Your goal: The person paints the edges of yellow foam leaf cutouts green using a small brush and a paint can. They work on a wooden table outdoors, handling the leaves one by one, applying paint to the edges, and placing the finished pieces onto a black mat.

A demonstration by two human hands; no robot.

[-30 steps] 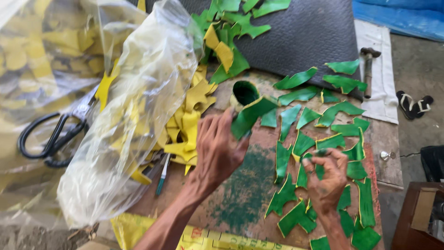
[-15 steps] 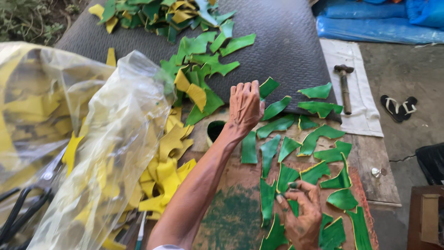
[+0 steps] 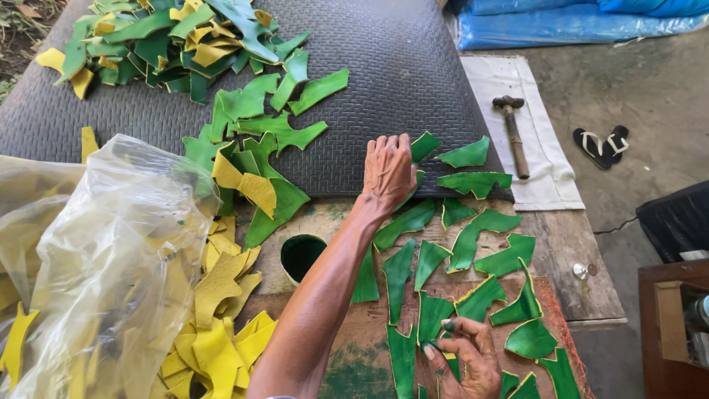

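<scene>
At centre frame the left hand (image 3: pixel 387 171) has pushed farther up since a second ago — fingers now spread flat on a green leather piece (image 3: pixel 423 145) at the black mat (image 3: pixel 413 66) edge; lower right, the right hand (image 3: pixel 464 357) stays pinching another green piece (image 3: pixel 432 316).

The left hand (image 3: pixel 387 171) lies palm down at the near edge of the black mat (image 3: pixel 413 66), fingertips touching a green leather piece (image 3: pixel 424 145). The right hand (image 3: pixel 459 356) pinches another green piece (image 3: pixel 432 316) on the wooden table (image 3: pixel 572 255). Yellow pieces (image 3: pixel 221 325) lie beside a clear plastic bag (image 3: pixel 103 273). A hammer (image 3: pixel 512 133) rests on a white cloth (image 3: pixel 543 159).
</scene>
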